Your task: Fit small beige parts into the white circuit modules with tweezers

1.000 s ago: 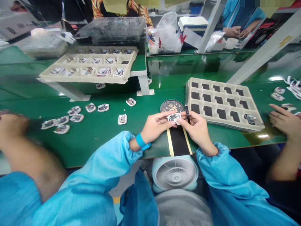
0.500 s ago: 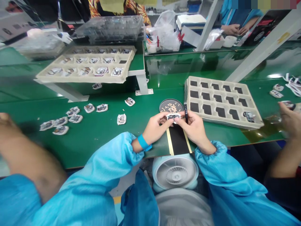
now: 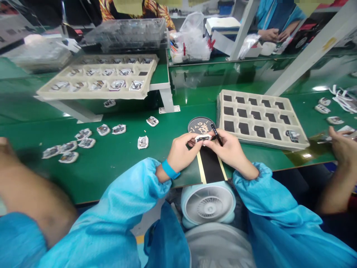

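Note:
Both my hands meet over the green table's front edge. My left hand (image 3: 181,153) pinches a small white electronic part (image 3: 202,138) by its left side. My right hand (image 3: 230,150) grips the same part from the right and also holds a thin black pen-like tool (image 3: 216,134), tilted up and leftward. Just behind the part lies a round dark dish (image 3: 198,124) holding tiny pale pieces. A black strip with yellow edges (image 3: 211,165) runs under my hands.
A beige tray (image 3: 262,120) of dark pockets, one holding a part (image 3: 291,135), lies to the right. A raised tray (image 3: 95,80) with several parts stands back left. Loose parts (image 3: 83,139) dot the table. Other people's arms (image 3: 30,190) and hand (image 3: 341,147) flank me. A white fan (image 3: 208,204) sits below.
The black tool in my right hand has tilted from upright to slanted. The hand of the person on the right has drawn back toward the table edge.

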Available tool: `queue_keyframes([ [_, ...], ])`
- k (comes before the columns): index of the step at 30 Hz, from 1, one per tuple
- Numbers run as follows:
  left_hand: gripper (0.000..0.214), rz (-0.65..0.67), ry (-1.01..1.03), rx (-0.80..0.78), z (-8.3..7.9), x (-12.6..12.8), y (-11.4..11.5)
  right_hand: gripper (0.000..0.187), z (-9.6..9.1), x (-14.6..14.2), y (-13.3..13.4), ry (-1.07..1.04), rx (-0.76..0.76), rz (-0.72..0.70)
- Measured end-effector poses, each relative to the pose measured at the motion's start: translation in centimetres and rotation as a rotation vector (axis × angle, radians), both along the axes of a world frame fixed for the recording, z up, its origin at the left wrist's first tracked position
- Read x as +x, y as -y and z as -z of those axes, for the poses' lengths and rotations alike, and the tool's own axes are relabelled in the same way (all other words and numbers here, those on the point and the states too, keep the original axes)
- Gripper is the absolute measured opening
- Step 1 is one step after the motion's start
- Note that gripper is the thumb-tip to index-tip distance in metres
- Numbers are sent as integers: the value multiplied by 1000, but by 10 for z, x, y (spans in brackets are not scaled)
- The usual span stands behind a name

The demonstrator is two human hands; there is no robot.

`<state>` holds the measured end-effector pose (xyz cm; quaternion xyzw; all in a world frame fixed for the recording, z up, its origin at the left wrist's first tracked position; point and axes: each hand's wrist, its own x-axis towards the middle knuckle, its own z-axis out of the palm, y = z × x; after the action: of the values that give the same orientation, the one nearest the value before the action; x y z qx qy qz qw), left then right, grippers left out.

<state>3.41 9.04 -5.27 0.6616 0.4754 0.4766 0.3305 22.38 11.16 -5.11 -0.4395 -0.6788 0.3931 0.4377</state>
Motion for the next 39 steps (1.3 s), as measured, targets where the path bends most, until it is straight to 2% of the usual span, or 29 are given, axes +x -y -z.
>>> queue_keyframes([
  [3,13,-10,-147,159,0,-4,-1,24,-14,8,-7,109,250,-5],
  [5,13,-23,-180,202,1,-6,-2,15,-21,11,-13,162,363,-74],
  [8,12,-28,-207,206,2,-6,-3,9,-23,13,-20,223,439,-164],
  [12,10,-42,-240,176,0,-6,-3,10,-19,15,-23,242,529,-174],
  [22,10,-64,-217,140,0,-6,-5,11,-17,8,-25,303,515,-277],
  [25,9,-71,-202,124,-1,-7,-6,12,-24,5,-34,336,522,-364],
  [27,9,-98,-237,102,-4,-13,-11,14,-32,3,-45,393,531,-353],
  [30,12,-225,-421,41,-14,-44,-30,16,-43,1,-62,707,520,-170],
  [32,18,-345,-572,-75,-23,-80,-51,18,-45,1,-69,919,489,-47],
  [33,22,-395,-641,-162,-27,-100,-64,18,-45,1,-70,947,485,-8],
  [34,24,-440,-703,-229,-31,-121,-78,17,-45,2,-69,906,496,12],
  [36,31,-534,-797,-307,-36,-158,-108,14,-46,6,-62,693,536,21],
  [39,34,-594,-832,-327,-34,-185,-152,14,-47,20,-40,387,584,35],
])
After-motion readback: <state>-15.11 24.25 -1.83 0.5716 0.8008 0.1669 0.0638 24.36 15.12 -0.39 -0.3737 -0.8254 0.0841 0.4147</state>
